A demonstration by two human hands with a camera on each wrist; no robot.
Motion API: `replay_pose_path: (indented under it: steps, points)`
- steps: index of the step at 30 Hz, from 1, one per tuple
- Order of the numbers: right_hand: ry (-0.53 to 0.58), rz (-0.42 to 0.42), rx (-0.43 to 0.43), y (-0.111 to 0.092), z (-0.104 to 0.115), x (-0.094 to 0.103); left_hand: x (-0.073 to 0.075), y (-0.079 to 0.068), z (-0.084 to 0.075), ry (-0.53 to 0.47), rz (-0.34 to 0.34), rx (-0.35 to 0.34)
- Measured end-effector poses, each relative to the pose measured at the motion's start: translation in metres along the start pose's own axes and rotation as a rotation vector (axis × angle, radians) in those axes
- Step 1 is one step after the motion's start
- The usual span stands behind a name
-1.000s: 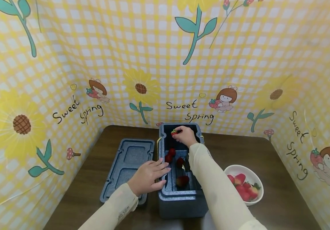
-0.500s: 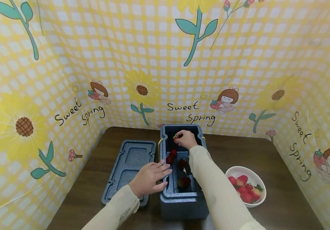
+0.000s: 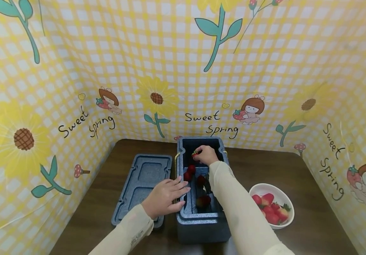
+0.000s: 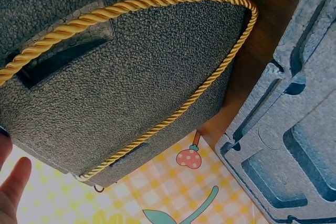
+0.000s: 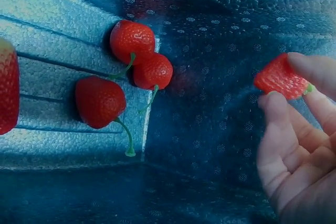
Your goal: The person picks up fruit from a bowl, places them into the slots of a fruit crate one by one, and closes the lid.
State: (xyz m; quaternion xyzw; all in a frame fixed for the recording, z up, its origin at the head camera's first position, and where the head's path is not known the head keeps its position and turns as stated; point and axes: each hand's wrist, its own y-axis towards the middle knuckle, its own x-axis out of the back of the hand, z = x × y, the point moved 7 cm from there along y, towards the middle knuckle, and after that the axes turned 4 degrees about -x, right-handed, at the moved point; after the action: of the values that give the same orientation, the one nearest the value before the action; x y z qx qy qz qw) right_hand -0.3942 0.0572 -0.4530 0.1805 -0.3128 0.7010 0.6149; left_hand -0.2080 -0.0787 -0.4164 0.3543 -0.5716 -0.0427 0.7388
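A deep grey-blue foam box stands open-topped in front of me. Inside its far part, my right hand pinches a strawberry between thumb and fingers, with the green leaves facing the palm. Below it on the box's ribbed raised floor lie round red fruits with green stems, one nearer fruit and two touching ones behind it. A larger strawberry sits closer to me. My left hand rests on the box's left rim, fingers straight. Only some fingertips show in the left wrist view.
Left of the box, its foam lid lies flat on the dark wooden table. A white bowl of strawberries stands to the right. A gold rope hangs along the box's side. Yellow checked cloth walls the table.
My right hand has sunk slightly lower into the box and a little toward me, still pinching the strawberry. The left hand has stayed on the rim.
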Motion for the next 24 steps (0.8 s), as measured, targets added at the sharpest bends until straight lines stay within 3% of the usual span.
replay_pose_path:
  steps: [5, 10, 17, 24]
  points:
    - [-0.006, 0.02, 0.011, 0.007, 0.001, 0.004, -0.001, 0.0, 0.0, -0.02, 0.003, 0.002]
    - [-0.005, 0.038, 0.031, 0.002, 0.016, 0.019, 0.001, 0.001, 0.0, -0.02, -0.006, 0.001]
    - [0.001, 0.08, 0.048, -0.011, 0.024, 0.063, -0.001, 0.002, 0.001, -0.034, -0.024, -0.008]
    - [0.022, 0.043, 0.063, -0.023, 0.003, 0.118, -0.001, 0.0, 0.0, -0.057, -0.006, 0.018]
